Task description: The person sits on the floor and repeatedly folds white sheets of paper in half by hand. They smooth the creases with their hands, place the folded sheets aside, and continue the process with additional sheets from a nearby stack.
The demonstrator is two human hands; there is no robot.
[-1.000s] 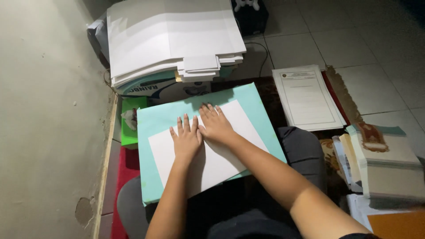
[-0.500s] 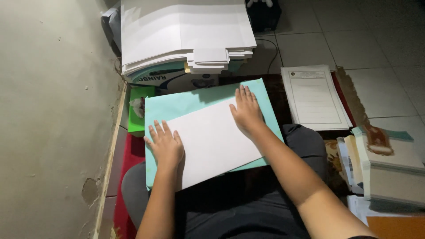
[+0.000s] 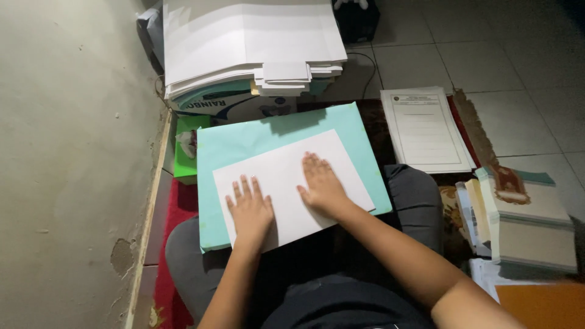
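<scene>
While the person sat with knees drawn up, a pale green folder [image 3: 256,143] lay across the lap, and a white sheet [image 3: 286,173] rested on top of it, slightly turned so its far right corner pointed toward the far right. The left hand [image 3: 250,210] lay flat on the near left part of the sheet, fingers spread and pointing far, gripping nothing. The right hand [image 3: 322,186] pressed flat near the sheet's middle, just to the right of the left hand, fingers together and extended, palm down, also holding nothing; the two hands were close but apart.

Beyond the folder, at the far side, a tall stack of white paper [image 3: 244,42] sat on a printed box [image 3: 231,106], with smaller sheets jutting from the pile's near right edge. To the left of the folder, a small green box [image 3: 186,164] stood against the base of the wall [image 3: 67,152], whose plaster was chipped low down. To the right, a printed form [image 3: 423,128] lay on a dark mat, well apart from the hands. Nearer and further right, a thick bound book [image 3: 530,222] lay atop loose papers, and an orange cover [image 3: 542,304] showed at the near right corner. The floor [image 3: 506,55] was pale tile.
</scene>
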